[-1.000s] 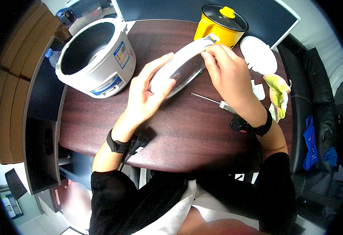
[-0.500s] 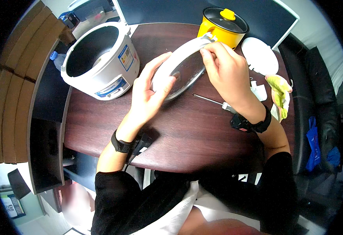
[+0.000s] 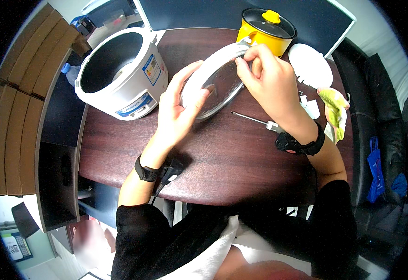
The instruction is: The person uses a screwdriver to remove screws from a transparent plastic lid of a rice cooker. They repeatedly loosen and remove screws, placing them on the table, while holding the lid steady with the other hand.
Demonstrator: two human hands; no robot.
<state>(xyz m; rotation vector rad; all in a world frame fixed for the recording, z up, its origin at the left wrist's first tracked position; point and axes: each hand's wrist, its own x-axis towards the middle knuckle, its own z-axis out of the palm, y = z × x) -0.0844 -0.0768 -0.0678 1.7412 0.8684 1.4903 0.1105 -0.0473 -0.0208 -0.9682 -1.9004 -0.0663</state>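
Observation:
A round white lid frame (image 3: 213, 61) with a clear inner panel is tilted on edge above the table. My left hand (image 3: 177, 109) grips its left side, thumb on the inner face and fingers behind the rim. At the upper right of the rim, my right hand (image 3: 275, 81) is closed in a pinch on the edge of the lid; the fingertips partly hide what they press. A screwdriver (image 3: 255, 119) lies under my right wrist. Left of the lid stands a white rice cooker body (image 3: 153, 91), uncovered, its dark inside showing.
A yellow pot (image 3: 263, 41) with a dark lid stands at the back. On the right lie a white oval cover (image 3: 310, 66), a small white part (image 3: 312, 109) and a green-and-white cloth (image 3: 336, 112). A black plug (image 3: 172, 171) rests near the front edge. Cardboard boxes (image 3: 10, 116) are stacked left.
My right fingers have shifted slightly along the rim and curled more. The left hand keeps its grip, and the whole view has moved a little.

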